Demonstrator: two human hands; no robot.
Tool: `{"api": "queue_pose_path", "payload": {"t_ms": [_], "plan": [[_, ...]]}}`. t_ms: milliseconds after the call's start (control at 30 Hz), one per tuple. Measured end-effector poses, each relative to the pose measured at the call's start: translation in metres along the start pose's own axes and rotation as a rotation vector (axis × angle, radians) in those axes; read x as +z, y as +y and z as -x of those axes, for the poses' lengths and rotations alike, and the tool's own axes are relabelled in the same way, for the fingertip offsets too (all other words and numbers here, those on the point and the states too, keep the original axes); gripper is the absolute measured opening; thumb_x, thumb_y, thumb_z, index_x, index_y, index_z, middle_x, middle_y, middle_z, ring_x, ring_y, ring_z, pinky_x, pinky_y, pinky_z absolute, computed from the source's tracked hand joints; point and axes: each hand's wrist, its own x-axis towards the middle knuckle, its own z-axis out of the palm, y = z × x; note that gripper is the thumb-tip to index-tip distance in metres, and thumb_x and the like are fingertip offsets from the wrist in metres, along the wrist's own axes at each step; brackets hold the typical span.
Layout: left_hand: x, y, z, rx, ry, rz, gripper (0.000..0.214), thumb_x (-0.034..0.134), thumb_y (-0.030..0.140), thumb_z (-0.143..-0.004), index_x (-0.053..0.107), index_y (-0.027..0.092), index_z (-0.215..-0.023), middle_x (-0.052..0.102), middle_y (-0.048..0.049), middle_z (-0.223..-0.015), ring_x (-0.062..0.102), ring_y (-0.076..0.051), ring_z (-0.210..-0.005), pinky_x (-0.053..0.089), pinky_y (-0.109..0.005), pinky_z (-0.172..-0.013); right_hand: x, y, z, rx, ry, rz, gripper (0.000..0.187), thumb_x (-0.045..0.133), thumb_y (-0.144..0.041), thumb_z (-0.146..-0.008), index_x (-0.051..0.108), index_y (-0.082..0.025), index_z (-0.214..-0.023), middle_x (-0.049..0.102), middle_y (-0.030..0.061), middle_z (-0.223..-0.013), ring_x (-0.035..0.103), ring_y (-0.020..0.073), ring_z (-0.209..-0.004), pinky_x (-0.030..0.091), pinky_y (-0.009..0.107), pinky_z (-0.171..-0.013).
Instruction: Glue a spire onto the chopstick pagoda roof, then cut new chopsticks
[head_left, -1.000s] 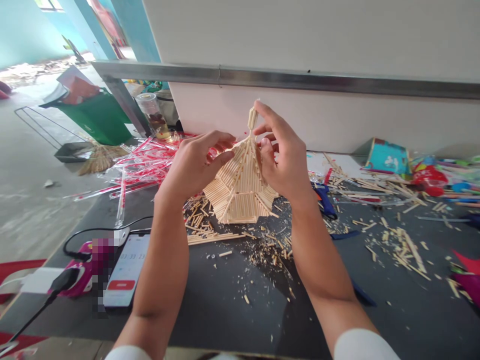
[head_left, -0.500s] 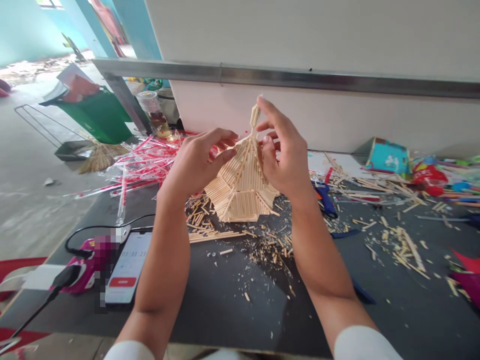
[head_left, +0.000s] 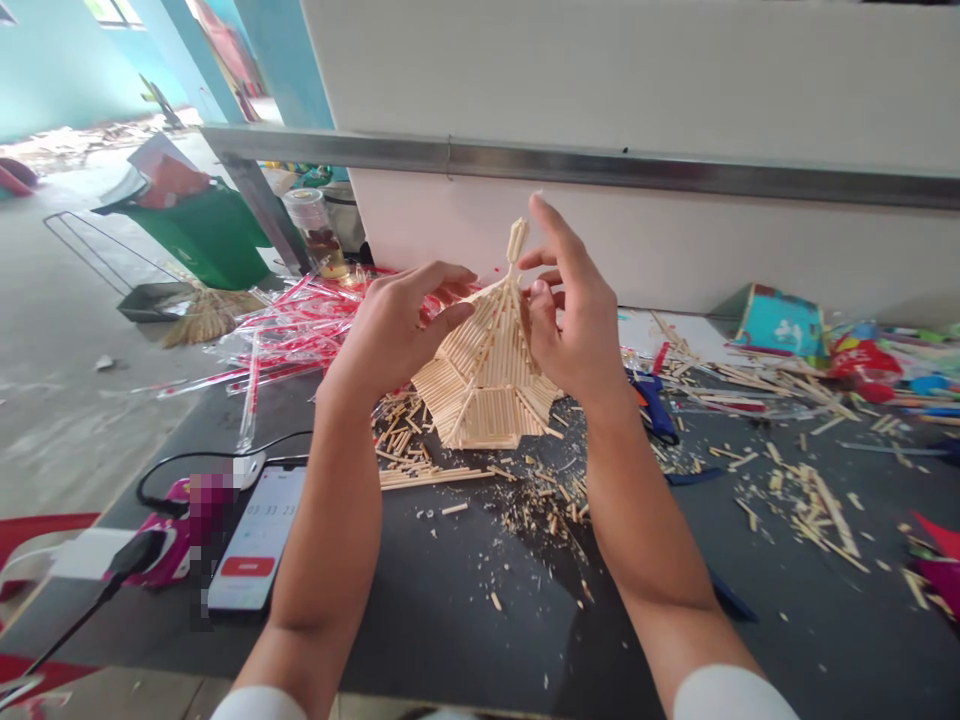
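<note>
From where I stand, the stick model (head_left: 491, 350) sits between both hands, apparently resting on the dark surface (head_left: 450, 610). The thin neck under its spire (head_left: 517, 240) looks the weak spot: a sideways knock from the right hand (head_left: 574, 305) could snap it or tip it over. The long axis runs nearly upright, spire pointing up and leaning slightly right. The left hand (head_left: 401, 315) curves beside the slope, its grip wide; the right has its forefinger raised, and I can't tell whether its thumb pinches anything.
</note>
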Motion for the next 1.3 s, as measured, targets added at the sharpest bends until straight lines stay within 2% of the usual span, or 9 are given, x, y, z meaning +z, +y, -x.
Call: {"api": "queue_pose_path", "payload": {"t_ms": [167, 400, 667, 833, 967, 1067, 1167, 1300], "plan": [[-0.003, -0.001, 0.000, -0.021, -0.003, 0.004, 0.029, 0.067, 0.025, -0.096, 0.072, 0.023, -0.125, 0.078, -0.0030, -0.110, 0.074, -0.018, -0.099, 0.059, -0.029, -0.078, 0.001, 0.005, -0.001, -0.012, 0.022, -0.017, 0.058, 0.032, -0.018, -0.102, 0.035, -0.030, -0.159, 0.061, 0.0072, -0.118, 0.064, 0.0179, -0.106, 0.058, 0.035, -0.093], [-0.006, -0.003, 0.000, -0.057, 0.027, -0.012, 0.026, 0.066, 0.029, -0.097, 0.073, 0.022, -0.120, 0.078, -0.0044, -0.109, 0.075, -0.018, -0.097, 0.059, -0.029, -0.076, -0.003, 0.013, -0.001, 0.000, 0.024, -0.038, 0.055, 0.032, -0.026, -0.105, 0.033, -0.028, -0.160, 0.062, 0.0088, -0.120, 0.063, 0.0204, -0.109, 0.058, 0.040, -0.097], [-0.009, -0.008, 0.000, -0.056, 0.052, -0.008, 0.027, 0.069, 0.030, -0.094, 0.075, 0.023, -0.119, 0.079, -0.0042, -0.109, 0.075, -0.018, -0.097, 0.059, -0.029, -0.075, -0.005, 0.011, 0.001, -0.005, -0.006, 0.006, 0.054, 0.027, -0.026, -0.106, 0.032, -0.030, -0.160, 0.056, 0.0078, -0.146, 0.061, 0.0191, -0.110, 0.058, 0.039, -0.095], [-0.009, -0.010, 0.000, -0.051, 0.081, -0.013, 0.024, 0.067, 0.031, -0.095, 0.076, 0.022, -0.116, 0.079, -0.0048, -0.108, 0.075, -0.018, -0.095, 0.061, -0.029, -0.078, -0.008, 0.010, 0.001, 0.022, -0.007, 0.024, 0.055, 0.028, -0.025, -0.106, 0.032, -0.031, -0.160, 0.057, 0.0069, -0.144, 0.063, 0.0187, -0.106, 0.059, 0.039, -0.094], [-0.011, -0.011, 0.001, -0.052, 0.136, -0.036, 0.024, 0.067, 0.029, -0.095, 0.076, 0.021, -0.116, 0.080, -0.0039, -0.106, 0.076, -0.018, -0.095, 0.062, -0.029, -0.079, -0.015, 0.013, 0.001, 0.056, 0.045, 0.004, 0.052, 0.036, -0.027, -0.105, 0.036, -0.027, -0.157, 0.063, 0.0091, -0.133, 0.064, 0.0177, -0.096, 0.061, 0.035, -0.085], [-0.014, -0.011, 0.003, -0.063, 0.199, -0.035, 0.020, 0.069, 0.027, -0.094, 0.077, 0.023, -0.113, 0.080, -0.0017, -0.105, 0.076, -0.016, -0.093, 0.063, -0.029, -0.080, -0.024, 0.018, 0.002, 0.071, 0.111, 0.030, 0.041, 0.042, -0.032, -0.106, 0.049, -0.025, -0.146, 0.066, 0.0091, -0.124, 0.065, 0.0173, -0.090, 0.060, 0.033, -0.075], [-0.017, -0.009, 0.004, -0.068, 0.257, -0.022, 0.016, 0.075, 0.025, -0.092, 0.078, 0.024, -0.109, 0.080, 0.0015, -0.103, 0.076, -0.014, -0.088, 0.064, -0.029, -0.080, -0.033, 0.025, 0.004, 0.078, 0.192, 0.091, 0.026, 0.051, -0.041, -0.105, 0.062, -0.024, -0.121, 0.070, 0.0061, -0.106, 0.067, 0.0170, -0.085, 0.059, 0.032, -0.069], [-0.024, -0.002, 0.006, -0.061, 0.361, 0.020, 0.013, 0.084, 0.024, -0.087, 0.077, 0.020, -0.097, 0.078, 0.0053, -0.093, 0.073, -0.011, -0.083, 0.065, -0.028, -0.077, -0.048, 0.033, 0.008, 0.088, 0.291, 0.155, 0.031, 0.061, -0.054, -0.099, 0.064, -0.023, -0.101, 0.068, 0.0024, -0.085, 0.066, 0.0151, -0.072, 0.055, 0.030, -0.061]]}}
